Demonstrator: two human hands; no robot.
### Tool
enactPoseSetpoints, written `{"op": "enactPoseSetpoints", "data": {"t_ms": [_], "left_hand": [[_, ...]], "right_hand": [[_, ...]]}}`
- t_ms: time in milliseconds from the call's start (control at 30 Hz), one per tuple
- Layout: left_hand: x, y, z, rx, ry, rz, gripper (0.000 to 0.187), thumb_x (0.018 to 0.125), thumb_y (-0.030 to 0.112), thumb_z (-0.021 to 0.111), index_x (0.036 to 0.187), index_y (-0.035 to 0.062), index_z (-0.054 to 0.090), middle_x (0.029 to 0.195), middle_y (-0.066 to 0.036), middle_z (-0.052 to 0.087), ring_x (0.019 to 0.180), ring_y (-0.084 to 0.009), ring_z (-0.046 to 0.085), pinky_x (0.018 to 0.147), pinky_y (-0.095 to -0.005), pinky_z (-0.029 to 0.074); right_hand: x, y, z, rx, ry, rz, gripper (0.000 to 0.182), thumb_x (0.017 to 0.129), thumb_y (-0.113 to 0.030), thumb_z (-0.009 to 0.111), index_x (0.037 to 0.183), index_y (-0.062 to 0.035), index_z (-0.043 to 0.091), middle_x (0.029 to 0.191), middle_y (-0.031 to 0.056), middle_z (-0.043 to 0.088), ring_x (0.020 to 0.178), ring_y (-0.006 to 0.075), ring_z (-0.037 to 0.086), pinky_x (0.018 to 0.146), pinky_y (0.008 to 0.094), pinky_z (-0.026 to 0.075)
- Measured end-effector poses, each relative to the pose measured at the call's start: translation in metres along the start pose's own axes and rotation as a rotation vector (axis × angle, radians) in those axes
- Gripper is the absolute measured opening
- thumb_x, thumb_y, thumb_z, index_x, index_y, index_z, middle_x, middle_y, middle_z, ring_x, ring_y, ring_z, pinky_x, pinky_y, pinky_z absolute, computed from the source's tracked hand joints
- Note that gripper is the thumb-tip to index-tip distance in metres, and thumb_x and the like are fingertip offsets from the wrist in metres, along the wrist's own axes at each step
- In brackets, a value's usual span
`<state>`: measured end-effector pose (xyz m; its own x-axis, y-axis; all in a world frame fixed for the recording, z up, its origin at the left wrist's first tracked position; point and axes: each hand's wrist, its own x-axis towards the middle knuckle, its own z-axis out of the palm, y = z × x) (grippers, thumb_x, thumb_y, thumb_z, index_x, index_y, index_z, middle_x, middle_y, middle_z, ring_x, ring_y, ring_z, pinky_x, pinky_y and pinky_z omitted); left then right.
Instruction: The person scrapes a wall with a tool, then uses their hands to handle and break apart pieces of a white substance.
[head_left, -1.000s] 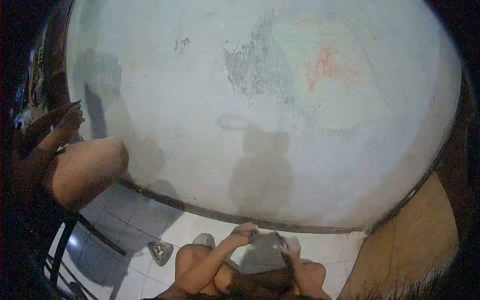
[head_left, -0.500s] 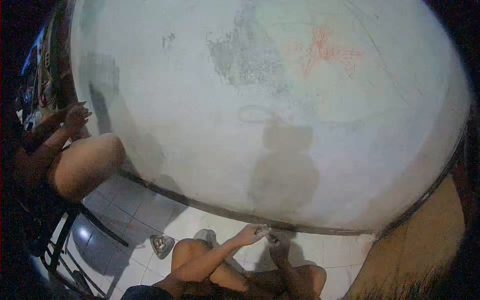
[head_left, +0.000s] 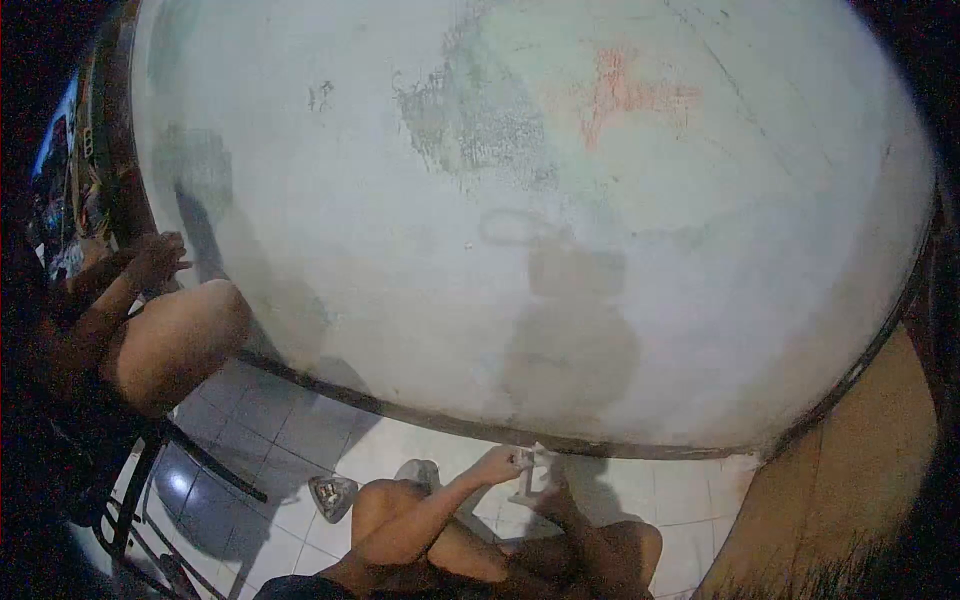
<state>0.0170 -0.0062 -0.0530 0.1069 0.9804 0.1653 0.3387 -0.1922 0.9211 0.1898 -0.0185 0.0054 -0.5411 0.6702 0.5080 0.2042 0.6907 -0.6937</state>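
Observation:
My left hand (head_left: 502,465) is in front of my knees at the bottom centre, its fingers closed on a small whitish piece (head_left: 540,458) that looks thin, like paper. Close beside it and a little lower is my right hand (head_left: 556,492), darker in shadow. A pale edge shows near its fingers, but whether it grips the same piece cannot be made out. Both forearms rest over my bent legs (head_left: 460,550).
A pale, stained wall (head_left: 400,300) with a dark base strip stands ahead. On the tiled floor (head_left: 290,425) sits a triangular dish (head_left: 333,496) holding small bits, perhaps an ashtray. Another person's knee (head_left: 180,335) and hands are at left, beside a dark metal frame (head_left: 215,460). A brown panel (head_left: 830,460) stands right.
My hands have moved slightly apart, and more of the whitish piece shows between them. The view has shifted a little. The other person's hands have lowered slightly.

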Motion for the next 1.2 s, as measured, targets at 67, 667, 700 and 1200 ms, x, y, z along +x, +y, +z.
{"op": "enactPoseSetpoints", "data": {"t_ms": [67,667,700,1200], "left_hand": [[-0.003,0.030,-0.012,0.052,-0.105,-0.095,0.038,0.078,0.037,0.056,0.080,-0.0010,0.057,0.066,-0.015,0.056,0.064,-0.0231,0.053,0.060,-0.0393,0.042],[-0.010,0.038,-0.011,0.005,-0.289,-0.226,0.053,0.079,0.053,0.057,0.068,0.0011,0.058,0.058,-0.007,0.055,0.053,-0.0146,0.053,0.052,-0.0317,0.044],[-0.012,0.043,-0.013,0.004,-0.289,-0.226,0.053,0.079,0.053,0.057,0.068,0.0011,0.058,0.058,-0.007,0.055,0.053,-0.0146,0.053,0.052,-0.0317,0.044],[-0.012,0.036,-0.010,0.331,-0.212,-0.110,0.058,0.074,0.056,0.061,0.072,-0.0020,0.060,0.067,-0.012,0.062,0.066,-0.0231,0.060,0.062,-0.0377,0.047]], "right_hand": [[-0.002,0.006,0.001,-0.088,-0.098,0.008,0.098,0.052,-0.036,0.086,0.127,-0.0029,0.031,0.125,0.0176,0.042,0.100,0.0247,0.051,0.076,0.0361,0.046],[-0.003,0.007,-0.003,-0.141,-0.148,-0.145,0.084,0.049,-0.034,0.086,0.115,-0.0042,0.042,0.116,0.0168,0.043,0.106,0.0299,0.045,0.089,0.0394,0.040],[-0.004,0.007,-0.002,-0.137,-0.162,-0.125,0.083,0.049,-0.034,0.086,0.114,-0.0044,0.042,0.115,0.0163,0.044,0.105,0.0295,0.045,0.089,0.0393,0.040],[0.006,-0.038,-0.011,-0.005,-0.284,0.173,0.078,0.053,-0.037,0.083,0.110,-0.0031,0.044,0.107,0.0125,0.047,0.100,0.0255,0.047,0.088,0.0382,0.037]]}}
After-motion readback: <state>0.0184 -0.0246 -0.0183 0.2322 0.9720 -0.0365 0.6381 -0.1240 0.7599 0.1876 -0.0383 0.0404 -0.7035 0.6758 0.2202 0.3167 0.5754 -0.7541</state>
